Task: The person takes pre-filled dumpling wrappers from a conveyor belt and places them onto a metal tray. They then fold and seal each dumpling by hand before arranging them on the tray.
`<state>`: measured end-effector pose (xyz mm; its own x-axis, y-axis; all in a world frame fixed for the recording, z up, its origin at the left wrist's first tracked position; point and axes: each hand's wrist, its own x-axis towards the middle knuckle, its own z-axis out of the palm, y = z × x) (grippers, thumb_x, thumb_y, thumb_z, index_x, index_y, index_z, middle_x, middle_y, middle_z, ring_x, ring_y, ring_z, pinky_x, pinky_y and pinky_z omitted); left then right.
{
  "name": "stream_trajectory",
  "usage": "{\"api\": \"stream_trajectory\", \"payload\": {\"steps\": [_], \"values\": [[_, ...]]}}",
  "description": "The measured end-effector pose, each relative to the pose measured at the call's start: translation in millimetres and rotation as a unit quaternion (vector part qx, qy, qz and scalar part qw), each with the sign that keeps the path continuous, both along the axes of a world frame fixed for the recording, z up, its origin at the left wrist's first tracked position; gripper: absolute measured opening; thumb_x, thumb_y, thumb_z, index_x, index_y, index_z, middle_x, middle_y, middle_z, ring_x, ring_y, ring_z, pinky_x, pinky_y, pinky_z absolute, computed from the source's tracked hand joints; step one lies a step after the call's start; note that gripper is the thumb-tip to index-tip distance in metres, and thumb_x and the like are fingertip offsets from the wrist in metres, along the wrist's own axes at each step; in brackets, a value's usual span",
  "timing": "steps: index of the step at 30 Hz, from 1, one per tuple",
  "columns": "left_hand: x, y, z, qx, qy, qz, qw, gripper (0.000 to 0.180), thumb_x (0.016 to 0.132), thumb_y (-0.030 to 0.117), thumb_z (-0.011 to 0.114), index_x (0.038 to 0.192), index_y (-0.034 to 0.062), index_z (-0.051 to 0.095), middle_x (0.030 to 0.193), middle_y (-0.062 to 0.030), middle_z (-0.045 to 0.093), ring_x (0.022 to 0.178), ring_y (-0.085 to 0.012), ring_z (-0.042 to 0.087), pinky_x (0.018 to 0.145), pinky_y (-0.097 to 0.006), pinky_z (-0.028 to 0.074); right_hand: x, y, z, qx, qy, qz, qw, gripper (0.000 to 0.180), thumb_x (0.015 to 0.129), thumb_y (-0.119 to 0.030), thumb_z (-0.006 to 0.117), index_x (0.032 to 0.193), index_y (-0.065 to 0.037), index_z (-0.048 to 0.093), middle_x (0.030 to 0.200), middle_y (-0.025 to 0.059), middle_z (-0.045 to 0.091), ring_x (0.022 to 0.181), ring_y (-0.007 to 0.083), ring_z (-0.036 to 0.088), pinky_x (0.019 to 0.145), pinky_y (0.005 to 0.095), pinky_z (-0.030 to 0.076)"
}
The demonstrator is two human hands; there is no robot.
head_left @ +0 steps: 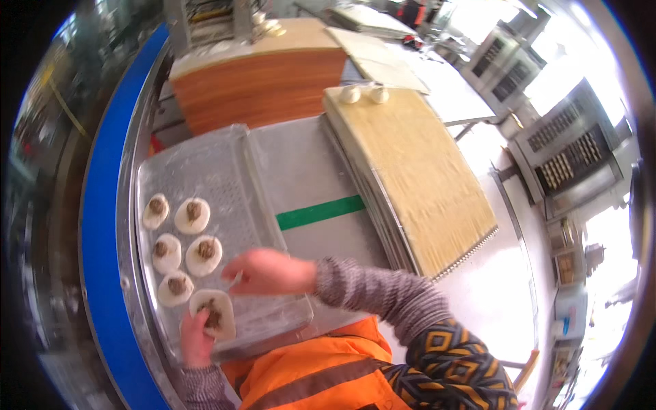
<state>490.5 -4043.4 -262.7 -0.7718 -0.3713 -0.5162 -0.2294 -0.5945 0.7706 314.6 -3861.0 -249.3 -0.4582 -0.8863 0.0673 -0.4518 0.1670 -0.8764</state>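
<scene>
On the perforated metal tray (219, 160) lie several flattened white dough rounds (207, 256), each topped with a lump of brown filling (193, 210). At the near end of the tray, my left hand (197, 339) grips the edge of a whitish, square-sided bowl (227, 307) with crumbly brown filling in it. My right hand (265, 271) hovers over the tray, right of the dough rounds and above the bowl. Its fingers are bent together, and a small pale bit shows at their tips, too blurred to name.
A blue rail (102, 225) runs along the left side. Right of the tray are a green strip (321, 212) on the grey table and a stack of trays under tan cloth (417, 184), with two white dough balls (379, 94) on its far end. A wooden block (260, 82) stands behind.
</scene>
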Motion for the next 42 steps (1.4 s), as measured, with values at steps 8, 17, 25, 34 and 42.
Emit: {"api": "stream_trajectory", "payload": {"steps": [8, 17, 25, 34, 42], "values": [[22, -5, -55, 0.237, 0.066, -0.021, 0.969, 0.043, 0.093, 0.035, 0.059, 0.124, 0.0049, 0.057, 0.115, -0.0122, 0.064, 0.103, -0.0281, 0.062, 0.087, -0.044, 0.053, 16, 105, 6, -0.111, 0.177, -0.276, 0.938, 0.049, 0.085, -0.023, 0.071, 0.128, -0.006, 0.056, 0.128, 0.019, 0.053, 0.114, 0.035, 0.054, 0.097, 0.0423, 0.045], [4, 32, -57, -0.231, 0.122, -0.142, 0.955, 0.045, 0.094, 0.028, 0.063, 0.13, 0.0025, 0.055, 0.126, -0.0146, 0.059, 0.115, -0.0297, 0.056, 0.097, -0.044, 0.048, -13, 362, -5, 0.39, 0.182, -0.582, 0.69, 0.077, 0.093, -0.063, 0.044, 0.152, -0.016, 0.032, 0.159, 0.0195, 0.02, 0.149, 0.0366, 0.013, 0.118, 0.0564, 0.008], [-9, 40, -43, 0.338, 0.062, -0.093, 0.935, 0.044, 0.1, 0.032, 0.049, 0.134, 0.0038, 0.052, 0.124, -0.0123, 0.06, 0.114, -0.0287, 0.056, 0.098, -0.042, 0.048, 7, 372, -31, 0.383, 0.192, -0.631, 0.647, 0.076, 0.092, -0.067, 0.039, 0.151, -0.019, 0.037, 0.158, 0.0176, 0.027, 0.149, 0.0331, 0.017, 0.117, 0.0594, 0.003], [-8, 42, -41, 0.322, 0.018, -0.074, 0.944, 0.042, 0.097, 0.033, 0.052, 0.128, 0.0046, 0.056, 0.118, -0.013, 0.062, 0.106, -0.029, 0.059, 0.092, -0.044, 0.049, 15, 367, -39, 0.342, 0.2, -0.717, 0.573, 0.079, 0.092, -0.06, 0.049, 0.146, -0.003, 0.04, 0.153, 0.0183, 0.037, 0.147, 0.0319, 0.024, 0.116, 0.0616, 0.006], [-3, 34, -61, 0.243, -0.005, -0.074, 0.967, 0.043, 0.093, 0.035, 0.059, 0.124, 0.0051, 0.057, 0.114, -0.0129, 0.064, 0.1, -0.0303, 0.062, 0.085, -0.044, 0.053, 18, 384, -62, 0.276, 0.229, -0.741, 0.568, 0.068, 0.093, -0.041, 0.056, 0.14, 0.007, 0.043, 0.147, 0.0226, 0.043, 0.143, 0.0389, 0.029, 0.117, 0.0578, 0.016]]}}
